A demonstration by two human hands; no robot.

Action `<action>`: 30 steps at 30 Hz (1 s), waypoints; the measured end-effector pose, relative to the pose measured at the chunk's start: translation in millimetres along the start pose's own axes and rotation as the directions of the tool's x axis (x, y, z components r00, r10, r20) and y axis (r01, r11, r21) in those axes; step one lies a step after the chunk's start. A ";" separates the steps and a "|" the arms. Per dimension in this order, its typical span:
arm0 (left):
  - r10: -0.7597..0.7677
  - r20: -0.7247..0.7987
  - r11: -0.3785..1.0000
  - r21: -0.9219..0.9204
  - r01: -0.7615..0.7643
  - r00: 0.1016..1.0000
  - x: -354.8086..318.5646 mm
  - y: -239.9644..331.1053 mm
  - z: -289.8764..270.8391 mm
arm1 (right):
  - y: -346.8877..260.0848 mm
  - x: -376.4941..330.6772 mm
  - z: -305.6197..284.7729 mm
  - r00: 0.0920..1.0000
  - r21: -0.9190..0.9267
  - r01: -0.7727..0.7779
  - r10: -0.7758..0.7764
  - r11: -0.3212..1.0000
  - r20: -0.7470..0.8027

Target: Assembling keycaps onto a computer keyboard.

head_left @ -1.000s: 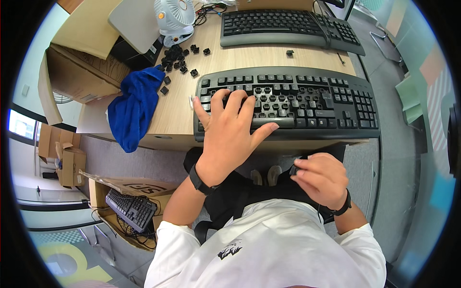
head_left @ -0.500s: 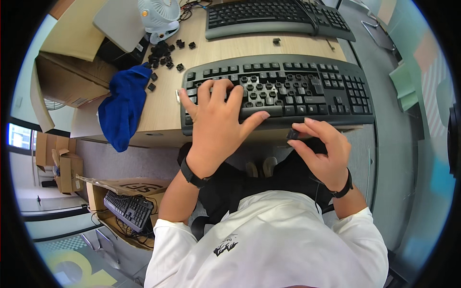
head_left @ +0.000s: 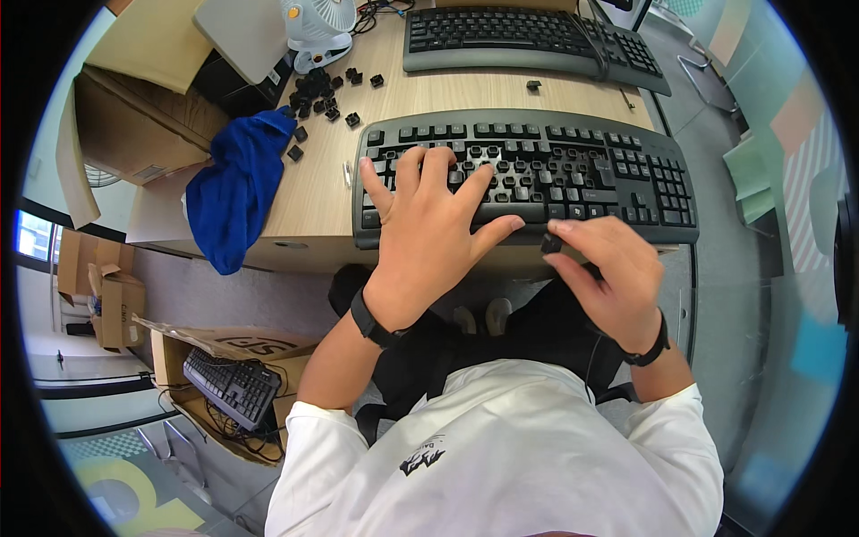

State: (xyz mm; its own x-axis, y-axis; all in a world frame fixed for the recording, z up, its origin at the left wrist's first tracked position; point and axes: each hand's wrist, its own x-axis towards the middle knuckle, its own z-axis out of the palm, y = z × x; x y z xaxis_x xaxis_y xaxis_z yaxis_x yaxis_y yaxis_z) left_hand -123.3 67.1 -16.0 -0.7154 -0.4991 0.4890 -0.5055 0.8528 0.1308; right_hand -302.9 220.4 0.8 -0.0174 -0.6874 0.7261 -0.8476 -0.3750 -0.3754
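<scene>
A black keyboard (head_left: 658, 183) lies along the table's near edge, with many of its middle keycaps off and the bare key sockets showing. Over its left half rests my left hand (head_left: 429, 224), fingers spread and holding nothing, the fingertips on the keys. My right hand (head_left: 613, 273) is just in front of the keyboard's near edge, a black keycap (head_left: 551, 242) pinched between thumb and forefinger. Loose black keycaps (head_left: 315, 85) lie in a pile on the table beyond the keyboard's left end, and a single keycap (head_left: 533, 86) lies behind it.
A second black keyboard (head_left: 501, 31) stands at the back with its cable on top. At the left are a blue cloth (head_left: 237, 192), a white fan (head_left: 319, 31) and a cardboard box (head_left: 134, 125). On the floor, another box (head_left: 170, 367) holds a keyboard (head_left: 233, 385).
The view has shifted slightly, so the table appears further right. My left fingers have spread wider over the keys. The keycap in my right hand has turned a little.
</scene>
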 end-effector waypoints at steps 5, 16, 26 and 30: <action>-0.031 0.000 0.999 -0.025 0.031 1.000 -1.9 0.2 -2.6 | 3.5 60.1 -3.9 0.980 -0.092 0.045 -0.026 0.995 0.197; -0.123 -0.257 0.969 -0.239 0.060 0.959 -33.4 -89.1 -15.3 | 38.6 93.7 43.0 0.878 -0.328 0.068 0.100 0.942 0.469; -0.136 -0.423 0.949 -0.316 -0.005 0.896 -45.1 -118.9 6.2 | 36.3 97.9 52.6 0.861 -0.270 -0.073 0.198 0.960 0.469; -0.155 -0.397 0.955 -0.296 0.034 0.904 -46.0 -116.7 7.4 | 35.3 101.4 53.4 0.871 -0.245 -0.027 0.143 0.969 0.470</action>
State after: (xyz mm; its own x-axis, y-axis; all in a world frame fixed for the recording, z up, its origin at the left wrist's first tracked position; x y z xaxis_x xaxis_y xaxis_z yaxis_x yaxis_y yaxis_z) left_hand -35.0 -10.6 -60.1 -0.3770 -0.5227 0.7646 -0.3639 0.8427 0.3967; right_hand -306.2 104.3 30.4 0.1131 -0.9446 0.3081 -0.9510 -0.1927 -0.2419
